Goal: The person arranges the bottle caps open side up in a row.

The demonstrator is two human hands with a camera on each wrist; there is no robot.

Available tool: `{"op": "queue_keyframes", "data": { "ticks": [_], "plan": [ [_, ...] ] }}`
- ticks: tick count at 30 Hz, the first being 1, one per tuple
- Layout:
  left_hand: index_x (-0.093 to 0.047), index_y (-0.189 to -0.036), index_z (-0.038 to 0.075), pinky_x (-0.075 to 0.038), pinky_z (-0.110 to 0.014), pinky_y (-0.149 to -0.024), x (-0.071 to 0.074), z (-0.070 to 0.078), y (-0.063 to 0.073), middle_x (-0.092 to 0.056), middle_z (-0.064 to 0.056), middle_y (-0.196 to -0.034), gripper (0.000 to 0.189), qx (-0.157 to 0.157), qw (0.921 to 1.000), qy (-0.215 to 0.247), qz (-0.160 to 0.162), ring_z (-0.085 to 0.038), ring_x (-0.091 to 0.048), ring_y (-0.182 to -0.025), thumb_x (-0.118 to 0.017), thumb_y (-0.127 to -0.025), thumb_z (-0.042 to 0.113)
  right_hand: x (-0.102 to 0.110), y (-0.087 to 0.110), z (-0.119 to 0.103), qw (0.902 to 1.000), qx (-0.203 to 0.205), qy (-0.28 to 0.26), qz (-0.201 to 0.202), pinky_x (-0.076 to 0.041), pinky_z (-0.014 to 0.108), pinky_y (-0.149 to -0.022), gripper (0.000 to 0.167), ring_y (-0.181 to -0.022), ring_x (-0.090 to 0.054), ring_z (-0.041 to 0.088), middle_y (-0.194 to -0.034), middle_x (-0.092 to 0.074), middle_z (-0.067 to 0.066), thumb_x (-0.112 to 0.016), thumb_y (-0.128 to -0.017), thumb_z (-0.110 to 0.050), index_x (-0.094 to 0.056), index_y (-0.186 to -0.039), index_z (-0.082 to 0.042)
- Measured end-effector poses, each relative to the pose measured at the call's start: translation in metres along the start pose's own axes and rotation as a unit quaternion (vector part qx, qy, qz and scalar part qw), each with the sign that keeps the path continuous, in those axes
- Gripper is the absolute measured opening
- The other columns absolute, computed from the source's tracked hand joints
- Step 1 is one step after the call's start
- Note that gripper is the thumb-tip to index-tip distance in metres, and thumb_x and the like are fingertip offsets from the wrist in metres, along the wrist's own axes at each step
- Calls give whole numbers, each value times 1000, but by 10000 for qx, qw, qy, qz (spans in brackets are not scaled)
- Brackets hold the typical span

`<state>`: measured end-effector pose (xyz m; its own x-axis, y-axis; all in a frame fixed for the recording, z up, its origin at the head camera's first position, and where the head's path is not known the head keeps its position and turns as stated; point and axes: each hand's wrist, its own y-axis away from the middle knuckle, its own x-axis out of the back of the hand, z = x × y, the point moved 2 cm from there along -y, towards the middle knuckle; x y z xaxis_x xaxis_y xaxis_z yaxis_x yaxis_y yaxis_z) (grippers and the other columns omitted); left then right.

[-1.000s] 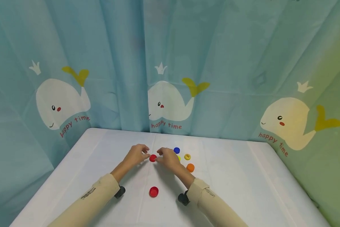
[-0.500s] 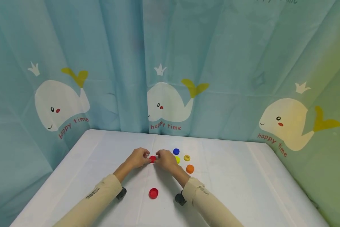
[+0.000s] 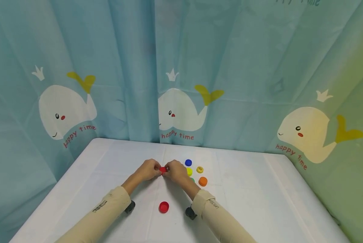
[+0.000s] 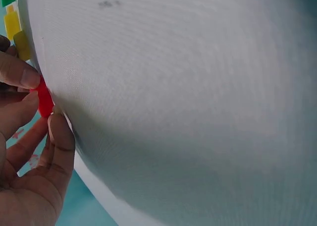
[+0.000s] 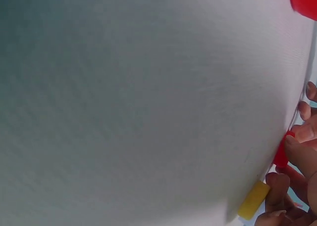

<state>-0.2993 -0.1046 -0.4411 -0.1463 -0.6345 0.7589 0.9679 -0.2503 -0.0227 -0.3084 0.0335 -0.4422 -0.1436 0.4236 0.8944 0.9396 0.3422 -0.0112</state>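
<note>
Near the middle of the white table, a red bottle cap is held between both hands. My left hand grips its left side with thumb and fingertips, and my right hand grips the right side. In the left wrist view the red cap stands on edge to the camera, with fingertips on both sides of it. The right wrist view shows the same cap at the right edge, partly covered by fingers. Closer to me a second red cap lies hollow side up.
Right of my right hand lie a blue cap, a bright yellow cap, a darker yellow printed cap and an orange cap. A green cap is mostly hidden by my right wrist. A whale-print curtain hangs behind the table.
Both hands have come in toward the red cap from its two sides, and their fingertips now grip it. Part of the green cap has come into sight beside the right wrist.
</note>
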Motion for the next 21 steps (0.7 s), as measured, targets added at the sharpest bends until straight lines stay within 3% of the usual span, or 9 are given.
{"op": "queue_keyframes", "data": {
  "ticks": [8, 14, 18, 21],
  "plan": [
    [-67, -97, -5, -42, -24, -52, 1, 2, 0, -53, -3, -69, 15, -54, 9999, -31, -93, -13, -47, -58, -61, -84, -2, -2, 2, 1, 9992, 156, 138, 354, -44, 19, -60, 25, -68, -49, 13, -77, -54, 0, -77, -80, -21, -73, -98, -5],
    [-63, -105, -5, -44, -25, -51, 6, 5, 4, -55, -5, -76, 21, 138, 9995, 198, -193, -14, -49, -56, -56, -86, -1, -2, 1, 0, 9985, 159, 138, 514, -46, 17, -61, 26, -66, -49, 12, -78, -56, 1, -77, -80, -21, -72, -99, -4],
    [-64, -106, -4, -45, -26, -51, 9, 4, 5, -59, -7, -80, 21, 110, 9988, 475, -32, -14, -51, -56, -53, -88, 0, 1, 2, -2, 9983, 213, 81, 542, -46, 18, -61, 26, -67, -51, 12, -80, -60, 2, -76, -80, -21, -70, -99, -4],
    [-66, -103, -3, -46, -27, -52, 12, 4, 3, -63, -7, -82, 19, -108, 9973, 690, 228, -14, -54, -57, -53, -90, 2, 8, 5, -4, 9969, 406, -98, 668, -47, 17, -62, 25, -67, -53, 12, -84, -65, 4, -75, -81, -18, -67, -98, -2]
  ]
}}
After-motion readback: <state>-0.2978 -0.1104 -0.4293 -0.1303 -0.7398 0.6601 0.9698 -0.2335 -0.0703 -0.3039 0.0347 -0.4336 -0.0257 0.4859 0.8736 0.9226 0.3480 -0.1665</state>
